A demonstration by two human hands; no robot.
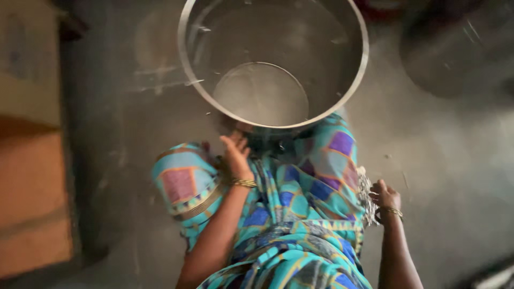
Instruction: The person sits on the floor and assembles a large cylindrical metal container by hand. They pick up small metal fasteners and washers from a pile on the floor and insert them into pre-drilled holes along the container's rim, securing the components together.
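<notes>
Turquoise patterned cloth (pixel 300 214) drapes the lap. Left hand (pixel 236 155), fingers spread, presses under the rim of a big steel pot (pixel 353 80) to steady its tilt above the floor (pixel 444 160). Right hand (pixel 384 197) pinches a silvery fringe (pixel 366 195).

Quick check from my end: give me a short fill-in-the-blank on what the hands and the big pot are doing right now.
1. The left hand reaches toward the near side of the large ____ pot.
2. The inside of the pot looks ____, with nothing lying on its round bottom.
3. The right hand grips a silvery scrubber beside the ____-patterned cloth.
4. Each wrist wears a ____-coloured bangle.

Missing words: steel; empty; turquoise; gold
</notes>
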